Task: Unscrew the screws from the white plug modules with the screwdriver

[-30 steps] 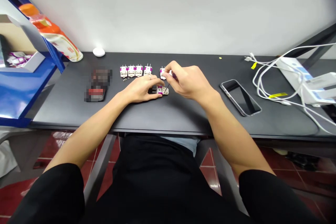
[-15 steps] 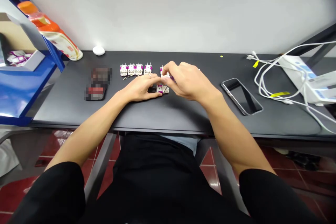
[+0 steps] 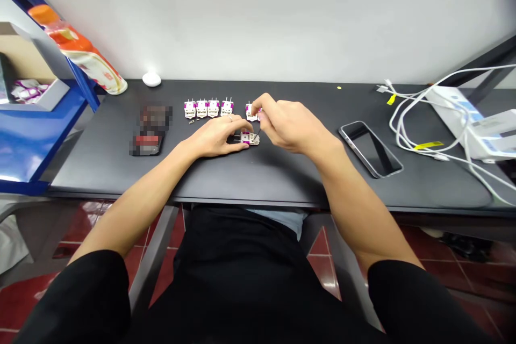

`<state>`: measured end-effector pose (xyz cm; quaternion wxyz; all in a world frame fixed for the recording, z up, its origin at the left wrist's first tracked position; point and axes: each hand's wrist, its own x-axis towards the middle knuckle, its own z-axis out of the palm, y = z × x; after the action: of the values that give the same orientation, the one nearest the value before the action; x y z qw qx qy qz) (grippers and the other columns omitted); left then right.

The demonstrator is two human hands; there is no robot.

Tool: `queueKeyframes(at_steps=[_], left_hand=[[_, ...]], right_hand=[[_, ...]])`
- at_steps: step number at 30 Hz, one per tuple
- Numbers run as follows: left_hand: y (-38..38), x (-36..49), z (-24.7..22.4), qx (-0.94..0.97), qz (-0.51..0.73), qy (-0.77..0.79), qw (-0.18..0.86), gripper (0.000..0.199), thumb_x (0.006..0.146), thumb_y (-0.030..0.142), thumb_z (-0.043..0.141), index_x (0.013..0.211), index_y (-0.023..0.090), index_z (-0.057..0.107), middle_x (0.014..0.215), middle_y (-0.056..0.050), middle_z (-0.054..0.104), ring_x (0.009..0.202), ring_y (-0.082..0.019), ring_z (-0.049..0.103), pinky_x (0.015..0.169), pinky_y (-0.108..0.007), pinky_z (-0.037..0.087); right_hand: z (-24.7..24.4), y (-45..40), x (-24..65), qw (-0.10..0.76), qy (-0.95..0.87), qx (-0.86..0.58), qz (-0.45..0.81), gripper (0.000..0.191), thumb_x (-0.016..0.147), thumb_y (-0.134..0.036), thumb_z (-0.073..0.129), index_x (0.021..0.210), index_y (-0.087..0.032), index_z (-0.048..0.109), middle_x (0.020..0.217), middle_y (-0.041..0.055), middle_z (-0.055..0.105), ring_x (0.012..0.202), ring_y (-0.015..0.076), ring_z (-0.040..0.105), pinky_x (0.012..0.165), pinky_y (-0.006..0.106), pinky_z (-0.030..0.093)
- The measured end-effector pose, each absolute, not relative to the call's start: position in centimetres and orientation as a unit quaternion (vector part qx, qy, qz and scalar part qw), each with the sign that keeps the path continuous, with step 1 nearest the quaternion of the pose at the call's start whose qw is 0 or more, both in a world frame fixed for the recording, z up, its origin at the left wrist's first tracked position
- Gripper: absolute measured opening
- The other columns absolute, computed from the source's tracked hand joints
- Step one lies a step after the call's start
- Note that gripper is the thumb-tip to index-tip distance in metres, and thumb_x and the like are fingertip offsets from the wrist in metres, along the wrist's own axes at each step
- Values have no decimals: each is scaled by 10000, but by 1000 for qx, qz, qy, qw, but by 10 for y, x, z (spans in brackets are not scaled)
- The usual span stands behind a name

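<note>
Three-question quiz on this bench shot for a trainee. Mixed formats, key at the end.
1. True or false: the left hand has its fingers on a white-and-purple part, and a thin-shafted tool in the right hand points down at it.
2. Which of these lies on the table to the right of both hands?
a) open box
b) phone
c) white oval object
3. Fill in the colour: the bottle at the far left has an ____ cap.
Key: 1 true; 2 b; 3 orange.

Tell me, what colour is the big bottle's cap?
The cap is orange; it shows best in the head view.
</note>
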<state>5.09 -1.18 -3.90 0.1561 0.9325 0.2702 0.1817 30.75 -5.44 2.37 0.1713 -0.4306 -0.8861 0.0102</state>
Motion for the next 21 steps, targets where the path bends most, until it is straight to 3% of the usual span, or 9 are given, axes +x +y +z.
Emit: queueKeyframes(at_steps=[5, 10, 12, 17, 21], left_hand=[[-12, 51, -38, 933, 172, 275, 159, 371, 1083, 458, 707, 1370, 224, 736, 1161, -95, 768, 1007, -266, 700, 876, -363, 520], [-12, 51, -39, 932, 177, 271, 164, 389, 1080, 464, 713, 1384, 222, 735, 1153, -98, 764, 1002, -266, 703, 868, -367, 509], [-12, 51, -39, 932, 172, 273, 165, 401, 1083, 466, 709, 1399, 220, 731, 1156, -97, 764, 997, -263, 702, 866, -365, 505], [-12, 51, -39, 931, 177, 270, 169, 379, 1085, 465, 711, 1373, 219, 736, 1161, -100, 765, 1003, -265, 704, 869, -360, 507], [-12, 51, -39, 932, 179, 268, 166, 375, 1088, 450, 708, 1380, 215, 734, 1164, -104, 766, 1001, -261, 702, 870, -355, 504]], right_hand=[[20, -53, 309, 235, -906, -351, 12, 297, 1006, -164, 445, 1240, -222, 618, 1150, 112, 776, 940, 263, 691, 806, 382, 507], [23, -53, 309, 195, -888, -417, 2, 278, 1125, -306, 404, 1260, -213, 629, 857, 53, 745, 717, 253, 625, 673, 366, 410], [23, -54, 309, 196, -886, -420, 4, 289, 1124, -283, 387, 1266, -213, 629, 867, 55, 753, 714, 247, 625, 671, 362, 407], [22, -55, 309, 226, -897, -381, -2, 298, 1063, -231, 444, 1299, -221, 625, 1117, 124, 804, 890, 275, 690, 797, 391, 498], [25, -55, 308, 178, -886, -428, -25, 322, 1122, -329, 411, 1315, -196, 632, 903, 84, 766, 760, 279, 648, 744, 388, 441]])
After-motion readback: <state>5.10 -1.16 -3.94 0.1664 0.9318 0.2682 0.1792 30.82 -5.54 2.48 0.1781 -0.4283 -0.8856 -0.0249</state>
